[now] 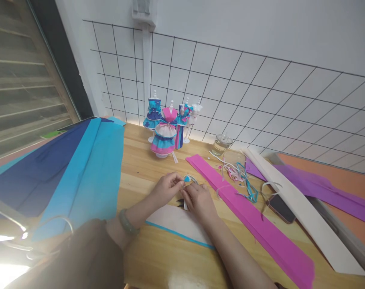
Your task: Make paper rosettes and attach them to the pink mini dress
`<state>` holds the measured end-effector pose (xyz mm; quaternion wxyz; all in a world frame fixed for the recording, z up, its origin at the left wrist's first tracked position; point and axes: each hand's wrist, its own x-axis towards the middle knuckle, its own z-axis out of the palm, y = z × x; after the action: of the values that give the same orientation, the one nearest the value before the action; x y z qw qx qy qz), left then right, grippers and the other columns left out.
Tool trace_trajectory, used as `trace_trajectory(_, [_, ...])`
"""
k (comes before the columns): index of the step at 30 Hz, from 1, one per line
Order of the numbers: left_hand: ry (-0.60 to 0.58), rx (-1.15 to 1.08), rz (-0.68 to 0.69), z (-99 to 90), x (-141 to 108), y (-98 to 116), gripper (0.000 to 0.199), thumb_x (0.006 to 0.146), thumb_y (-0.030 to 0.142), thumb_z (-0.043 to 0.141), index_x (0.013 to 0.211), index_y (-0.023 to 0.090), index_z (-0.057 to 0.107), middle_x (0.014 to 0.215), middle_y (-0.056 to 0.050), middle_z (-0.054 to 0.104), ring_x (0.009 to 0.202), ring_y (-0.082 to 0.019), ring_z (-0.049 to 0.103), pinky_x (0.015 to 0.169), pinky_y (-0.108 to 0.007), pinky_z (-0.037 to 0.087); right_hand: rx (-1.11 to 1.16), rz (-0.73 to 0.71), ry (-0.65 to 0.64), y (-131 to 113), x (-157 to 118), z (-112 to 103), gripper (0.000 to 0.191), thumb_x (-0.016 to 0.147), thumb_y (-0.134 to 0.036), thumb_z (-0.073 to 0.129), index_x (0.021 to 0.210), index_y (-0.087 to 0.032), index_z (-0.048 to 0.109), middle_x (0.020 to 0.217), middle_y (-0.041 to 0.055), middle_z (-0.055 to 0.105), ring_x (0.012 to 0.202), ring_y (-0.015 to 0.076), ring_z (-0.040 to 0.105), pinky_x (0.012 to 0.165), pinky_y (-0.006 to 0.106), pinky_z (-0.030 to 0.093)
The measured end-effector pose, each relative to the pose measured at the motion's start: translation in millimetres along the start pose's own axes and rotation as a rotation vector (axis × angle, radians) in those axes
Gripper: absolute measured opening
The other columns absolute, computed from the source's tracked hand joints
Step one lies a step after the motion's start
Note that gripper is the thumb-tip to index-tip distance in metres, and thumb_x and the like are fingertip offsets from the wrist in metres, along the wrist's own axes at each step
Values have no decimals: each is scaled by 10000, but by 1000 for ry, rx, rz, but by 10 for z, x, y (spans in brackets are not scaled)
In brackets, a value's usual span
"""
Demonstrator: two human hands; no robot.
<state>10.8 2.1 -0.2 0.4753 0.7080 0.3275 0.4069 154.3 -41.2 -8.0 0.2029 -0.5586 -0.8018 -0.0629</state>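
Observation:
My left hand (169, 188) is closed in a pinch, its fingertips at a small blue scrap that looks like crepe paper (187, 179). My right hand (199, 199) meets it from the other side, thumb and fingers pinched together at the same scrap. A thin pale curved edge shows just behind the fingers; what it belongs to is hidden. Beneath the hands lies a whitish sheet with a blue edge (176, 222), partly covered by the right forearm. A small dark pointed object (180, 202) pokes out beside the right hand, mostly hidden.
Miniature dress forms in paper dresses (164, 132) stand at the back. Blue crepe sheets (95, 172) cover the left. On the right lie a pink strip (251, 216), a white strip (309, 208), purple paper (311, 186), a phone (281, 209), tangled scraps (247, 184) and a glass jar (222, 143).

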Motion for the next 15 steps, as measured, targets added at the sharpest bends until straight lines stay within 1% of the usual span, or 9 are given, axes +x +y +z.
trace_trajectory(4, [-22, 319, 133, 12, -25, 34, 132, 799, 236, 418, 776, 168, 529, 714, -5, 569, 637, -117, 506, 602, -234, 380, -50, 0, 16, -23, 15, 17, 223, 854, -229, 411, 681, -170, 539, 653, 30, 581, 615, 142, 498, 616, 277, 232])
trace_trajectory(7, [4, 463, 209, 12, -24, 24, 124, 802, 199, 406, 785, 171, 526, 749, -19, 575, 721, -139, 517, 666, -254, 377, -65, 2, 32, -36, 24, 18, 224, 848, -219, 414, 673, -166, 543, 645, 37, 585, 615, 143, 498, 612, 280, 226])
trace_trajectory(10, [12, 531, 246, 17, -14, 1, 125, 805, 182, 400, 797, 173, 524, 767, -26, 578, 768, -150, 522, 704, -267, 374, -88, 8, 46, -46, 26, 14, 226, 846, -217, 411, 676, -163, 550, 651, 49, 591, 628, 149, 501, 615, 284, 224])
trace_trajectory(15, [11, 546, 262, 29, -6, -18, 120, 808, 169, 397, 805, 169, 517, 782, -28, 583, 780, -148, 526, 712, -264, 378, -113, -4, 57, -61, 23, 27, 175, 823, -200, 439, 699, -160, 556, 645, 43, 594, 613, 147, 496, 616, 288, 222])
